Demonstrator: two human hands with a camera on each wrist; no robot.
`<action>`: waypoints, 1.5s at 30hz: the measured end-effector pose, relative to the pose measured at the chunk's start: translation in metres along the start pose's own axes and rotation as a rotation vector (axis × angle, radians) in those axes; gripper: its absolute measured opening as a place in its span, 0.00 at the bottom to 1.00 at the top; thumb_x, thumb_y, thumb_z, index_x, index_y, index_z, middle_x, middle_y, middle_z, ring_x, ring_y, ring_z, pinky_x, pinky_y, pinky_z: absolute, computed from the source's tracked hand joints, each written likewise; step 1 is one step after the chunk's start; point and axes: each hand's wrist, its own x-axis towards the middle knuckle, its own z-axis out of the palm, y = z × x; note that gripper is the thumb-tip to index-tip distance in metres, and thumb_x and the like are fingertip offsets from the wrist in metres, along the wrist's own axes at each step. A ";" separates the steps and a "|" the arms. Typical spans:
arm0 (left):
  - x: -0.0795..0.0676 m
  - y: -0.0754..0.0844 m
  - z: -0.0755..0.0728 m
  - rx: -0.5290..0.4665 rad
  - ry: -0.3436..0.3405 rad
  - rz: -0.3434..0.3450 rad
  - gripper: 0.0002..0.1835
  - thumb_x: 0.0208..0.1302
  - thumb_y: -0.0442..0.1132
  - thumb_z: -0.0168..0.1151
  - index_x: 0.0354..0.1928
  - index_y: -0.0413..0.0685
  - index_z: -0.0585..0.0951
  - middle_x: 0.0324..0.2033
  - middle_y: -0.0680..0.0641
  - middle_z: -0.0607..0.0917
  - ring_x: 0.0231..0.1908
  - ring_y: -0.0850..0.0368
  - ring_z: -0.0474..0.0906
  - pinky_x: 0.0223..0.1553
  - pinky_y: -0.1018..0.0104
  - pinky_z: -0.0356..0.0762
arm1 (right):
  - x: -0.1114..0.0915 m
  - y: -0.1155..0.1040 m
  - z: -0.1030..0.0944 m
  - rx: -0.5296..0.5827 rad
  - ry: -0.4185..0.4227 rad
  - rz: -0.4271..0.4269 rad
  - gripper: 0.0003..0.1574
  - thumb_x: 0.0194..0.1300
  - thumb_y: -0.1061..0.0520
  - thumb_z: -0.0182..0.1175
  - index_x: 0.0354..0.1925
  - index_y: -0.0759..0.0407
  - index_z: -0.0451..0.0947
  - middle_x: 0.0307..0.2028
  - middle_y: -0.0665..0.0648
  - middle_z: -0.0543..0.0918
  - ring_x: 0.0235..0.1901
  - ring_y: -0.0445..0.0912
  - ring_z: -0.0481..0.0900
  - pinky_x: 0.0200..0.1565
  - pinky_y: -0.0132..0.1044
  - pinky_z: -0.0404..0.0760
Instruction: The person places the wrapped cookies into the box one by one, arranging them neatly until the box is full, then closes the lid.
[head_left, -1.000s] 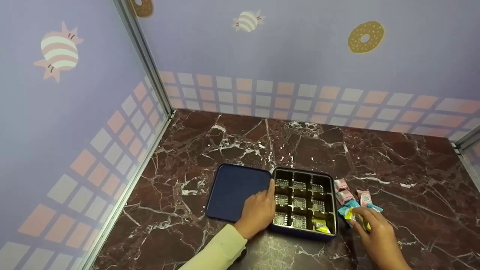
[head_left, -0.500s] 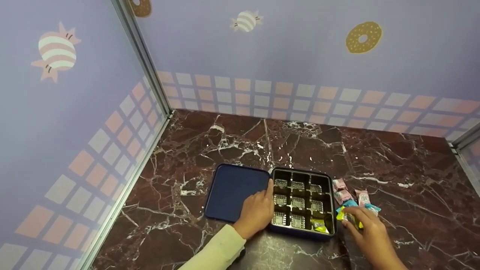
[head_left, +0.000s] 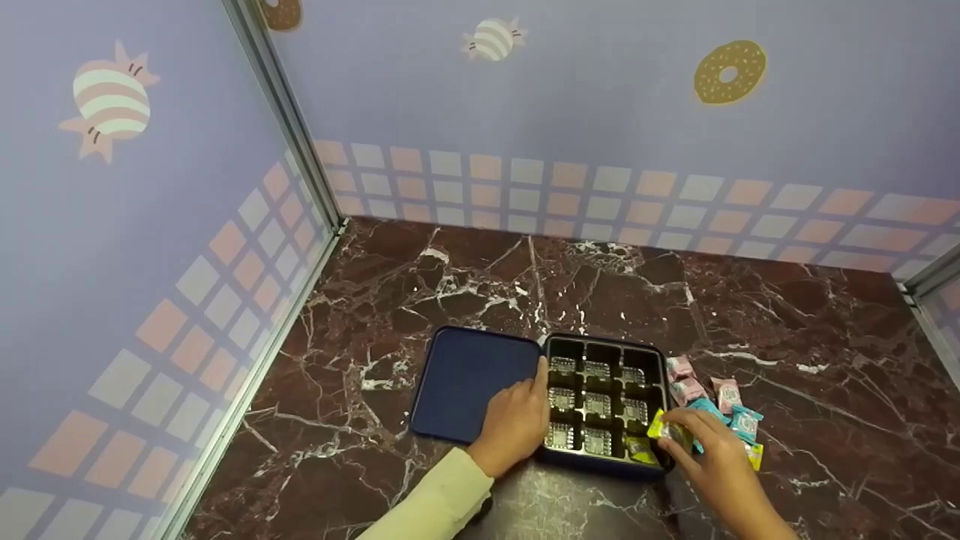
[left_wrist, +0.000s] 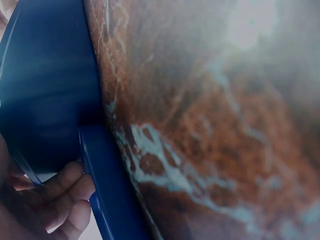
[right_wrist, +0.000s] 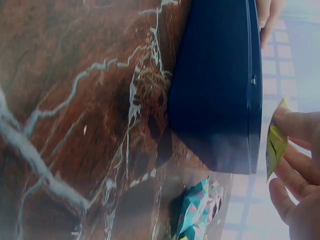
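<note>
A dark blue tin (head_left: 607,465) lies open, its tray divided into several compartments. One yellow-wrapped candy (head_left: 639,451) sits in the front right compartment. My right hand (head_left: 712,451) pinches another yellow-wrapped candy (right_wrist: 276,145) between thumb and fingers, just over the tin's right rim. My left hand (head_left: 514,420) rests where the blue lid (head_left: 469,375) meets the tin, its index finger straight along the tin's left edge. In the left wrist view, several of its fingertips touch the lid's edge; how its thumb lies is hidden.
Right of the tin lie pink-wrapped candies (head_left: 726,394), blue-wrapped candies (head_left: 745,424) and a yellow wrapper (head_left: 754,454) partly behind the right hand. The dark marbled table (head_left: 420,277) is bounded by a patterned back wall (head_left: 600,90) and left wall (head_left: 45,225).
My right hand has lifted the yellow-wrapped candy from the pile and carried it left to the tin's rim, uncovering more of the pile. The left hand has stayed in place.
</note>
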 end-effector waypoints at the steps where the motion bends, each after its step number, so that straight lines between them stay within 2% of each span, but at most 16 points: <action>1: 0.000 0.000 0.000 0.000 0.002 0.000 0.27 0.66 0.40 0.53 0.66 0.36 0.70 0.19 0.52 0.77 0.18 0.57 0.72 0.20 0.64 0.69 | 0.001 -0.001 0.001 -0.001 -0.003 -0.003 0.26 0.41 0.66 0.77 0.42 0.53 0.83 0.40 0.48 0.84 0.42 0.45 0.81 0.48 0.14 0.67; 3: -0.001 -0.001 0.000 -0.003 0.007 0.001 0.27 0.66 0.39 0.52 0.66 0.36 0.70 0.19 0.52 0.77 0.18 0.57 0.72 0.20 0.64 0.69 | 0.001 -0.002 0.002 -0.006 -0.011 0.000 0.25 0.42 0.66 0.77 0.41 0.53 0.83 0.40 0.48 0.83 0.42 0.45 0.81 0.47 0.19 0.71; 6: -0.001 -0.002 0.000 -0.010 0.006 0.002 0.28 0.65 0.39 0.53 0.66 0.36 0.70 0.20 0.52 0.78 0.19 0.57 0.73 0.21 0.65 0.69 | 0.003 -0.005 0.002 -0.018 -0.032 0.014 0.24 0.43 0.65 0.76 0.41 0.52 0.83 0.40 0.48 0.83 0.42 0.45 0.81 0.44 0.32 0.79; 8: -0.001 -0.002 0.001 -0.014 0.004 0.001 0.28 0.65 0.39 0.53 0.66 0.36 0.70 0.20 0.51 0.78 0.19 0.57 0.74 0.21 0.65 0.70 | 0.003 -0.006 0.003 -0.020 -0.046 0.020 0.23 0.44 0.64 0.76 0.41 0.51 0.83 0.41 0.49 0.83 0.43 0.46 0.81 0.43 0.41 0.81; 10: -0.001 -0.002 0.001 -0.020 0.001 0.000 0.28 0.66 0.39 0.53 0.66 0.36 0.70 0.21 0.51 0.79 0.20 0.57 0.74 0.21 0.65 0.70 | 0.004 -0.006 0.004 -0.023 -0.054 0.011 0.23 0.44 0.64 0.76 0.41 0.52 0.83 0.41 0.49 0.83 0.44 0.47 0.81 0.43 0.44 0.81; 15: 0.000 0.000 0.001 -0.024 -0.005 -0.001 0.28 0.67 0.40 0.52 0.67 0.36 0.69 0.22 0.51 0.80 0.20 0.58 0.75 0.22 0.65 0.71 | 0.007 -0.006 0.008 0.001 -0.034 -0.061 0.24 0.41 0.66 0.77 0.39 0.53 0.83 0.39 0.49 0.83 0.42 0.46 0.80 0.47 0.22 0.74; 18: 0.000 0.000 0.000 -0.016 -0.010 -0.003 0.28 0.67 0.40 0.52 0.67 0.36 0.68 0.22 0.51 0.80 0.21 0.57 0.76 0.22 0.65 0.71 | 0.009 -0.006 0.011 0.027 -0.008 -0.112 0.25 0.38 0.68 0.78 0.38 0.55 0.83 0.37 0.50 0.84 0.41 0.45 0.80 0.49 0.15 0.68; 21: 0.000 0.000 0.000 -0.010 -0.015 -0.006 0.28 0.67 0.40 0.52 0.67 0.37 0.68 0.22 0.51 0.81 0.21 0.57 0.76 0.22 0.64 0.71 | 0.010 -0.006 0.013 0.034 -0.001 -0.125 0.26 0.37 0.68 0.78 0.38 0.55 0.83 0.37 0.50 0.84 0.40 0.45 0.80 0.49 0.16 0.68; 28: 0.000 -0.001 -0.001 -0.014 -0.036 -0.015 0.28 0.68 0.40 0.50 0.68 0.38 0.67 0.22 0.51 0.80 0.21 0.57 0.75 0.22 0.64 0.71 | 0.010 -0.009 0.018 0.029 -0.037 -0.084 0.23 0.39 0.66 0.78 0.36 0.54 0.81 0.37 0.49 0.84 0.40 0.44 0.81 0.47 0.18 0.69; 39: 0.000 0.000 -0.002 -0.034 -0.043 -0.008 0.28 0.69 0.41 0.49 0.68 0.36 0.67 0.22 0.51 0.80 0.21 0.57 0.75 0.22 0.65 0.71 | 0.012 -0.011 0.021 0.062 -0.030 -0.145 0.22 0.36 0.66 0.78 0.32 0.55 0.80 0.37 0.49 0.85 0.39 0.45 0.81 0.49 0.19 0.71; 45: 0.001 -0.001 -0.001 -0.048 -0.059 -0.016 0.29 0.69 0.41 0.50 0.69 0.36 0.66 0.22 0.51 0.80 0.22 0.58 0.75 0.23 0.66 0.71 | 0.012 -0.012 0.023 0.095 -0.030 -0.185 0.21 0.35 0.65 0.78 0.31 0.56 0.80 0.37 0.50 0.85 0.39 0.44 0.81 0.50 0.15 0.69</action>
